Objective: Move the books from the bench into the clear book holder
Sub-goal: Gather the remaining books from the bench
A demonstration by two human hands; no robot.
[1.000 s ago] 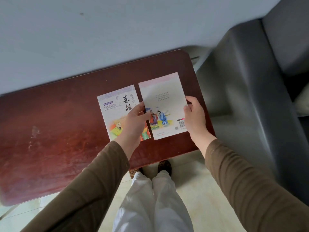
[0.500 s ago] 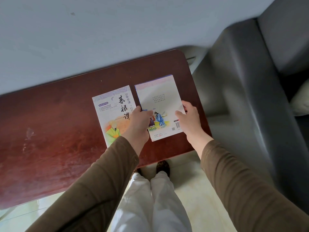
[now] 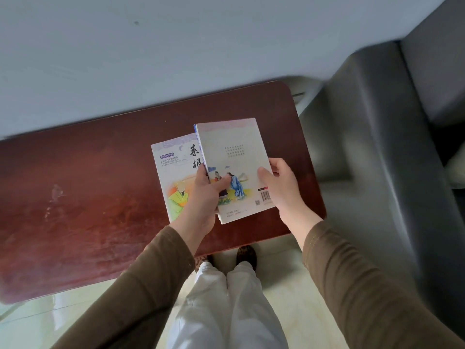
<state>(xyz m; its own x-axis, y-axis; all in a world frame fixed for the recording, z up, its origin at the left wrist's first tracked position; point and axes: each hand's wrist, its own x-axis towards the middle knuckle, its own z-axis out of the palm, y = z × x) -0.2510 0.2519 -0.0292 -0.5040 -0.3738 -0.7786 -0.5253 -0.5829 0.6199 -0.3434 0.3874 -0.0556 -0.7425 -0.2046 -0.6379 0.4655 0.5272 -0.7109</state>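
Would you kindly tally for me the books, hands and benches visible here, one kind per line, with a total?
Books: 2 (held book, book on the bench)
Hands: 2 (left hand, right hand)
Benches: 1 (bench)
Total: 5

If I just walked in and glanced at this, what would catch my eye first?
Two hands, left hand and right hand, gripping a pale illustrated book above the middle of a dark red bench. A second book lies flat beneath its left edge, and a grey sofa sits right.

- There is one camera, up on the person's head, looking down.
- The bench [image 3: 75,197] is close below, stretching toward 9 o'clock.
- The feet show toward 6 o'clock.
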